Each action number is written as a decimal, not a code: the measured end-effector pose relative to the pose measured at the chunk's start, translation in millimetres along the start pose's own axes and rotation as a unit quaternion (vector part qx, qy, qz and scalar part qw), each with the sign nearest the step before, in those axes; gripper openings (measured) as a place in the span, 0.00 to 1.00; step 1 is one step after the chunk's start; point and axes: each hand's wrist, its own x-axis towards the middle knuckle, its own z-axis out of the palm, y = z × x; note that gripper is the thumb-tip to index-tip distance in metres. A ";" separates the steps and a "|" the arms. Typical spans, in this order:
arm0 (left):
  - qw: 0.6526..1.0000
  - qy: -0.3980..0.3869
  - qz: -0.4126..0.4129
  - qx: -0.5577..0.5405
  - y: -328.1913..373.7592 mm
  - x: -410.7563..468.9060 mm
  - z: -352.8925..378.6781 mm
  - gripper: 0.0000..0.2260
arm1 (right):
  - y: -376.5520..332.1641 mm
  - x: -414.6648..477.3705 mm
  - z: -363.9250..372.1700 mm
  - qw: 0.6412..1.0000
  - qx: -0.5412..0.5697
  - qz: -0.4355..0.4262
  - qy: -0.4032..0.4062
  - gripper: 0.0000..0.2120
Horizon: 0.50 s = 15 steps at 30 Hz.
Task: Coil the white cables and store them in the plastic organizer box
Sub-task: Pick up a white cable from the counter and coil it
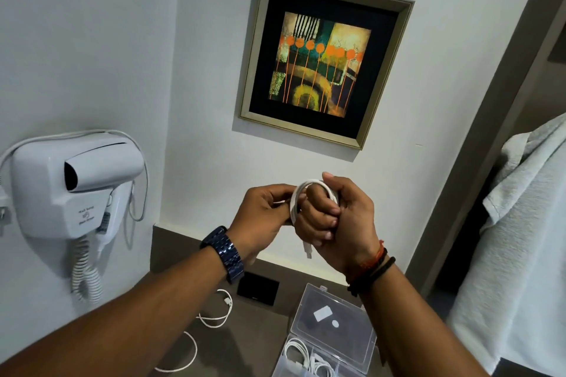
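Both hands are raised in front of the wall, above the counter. A white cable [309, 185] is looped in a coil around the fingers of my right hand [343, 217], and its plug end hangs below the palm. My left hand [263, 211] pinches the coil's left side. The clear plastic organizer box [333, 315] stands open at the bottom of the view, lid tilted up, with several coiled white cables [301, 355] in its compartments. Another loose white cable [214, 315] lies uncoiled on the dark counter under my left forearm.
A white wall-mounted hair dryer [76, 187] with a spiral cord hangs at the left. A framed picture [324, 61] is on the wall ahead. A black wall socket plate [258, 288] sits above the counter. A pale towel [520, 254] hangs at the right.
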 end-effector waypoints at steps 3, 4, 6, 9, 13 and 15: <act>0.994 -0.047 -0.052 -0.085 -2.8 -3.2 0.4 0.08 | -0.6 -2.5 -5.0 1.000 0.002 -0.005 0.006 0.20; 0.988 -0.065 -0.070 -0.125 -3.2 -3.8 -0.6 0.10 | -1.1 -3.3 -6.8 1.000 0.004 -0.008 0.008 0.20; 0.978 -0.100 -0.091 -0.160 -3.1 -4.5 -3.1 0.16 | -1.1 -5.0 -11.2 1.000 0.011 -0.013 0.016 0.21; 0.984 -0.109 -0.083 -0.111 -3.6 -5.7 -1.9 0.15 | 3.0 -8.2 -17.5 0.999 0.034 -0.017 0.023 0.21; 0.991 -0.086 -0.081 -0.060 -5.1 -6.7 5.6 0.06 | 9.9 -12.2 -20.9 0.998 0.043 -0.023 0.028 0.20; 0.992 -0.087 -0.085 -0.040 -5.0 -7.5 10.3 0.08 | 10.7 -13.9 -22.8 0.998 0.044 -0.024 0.033 0.19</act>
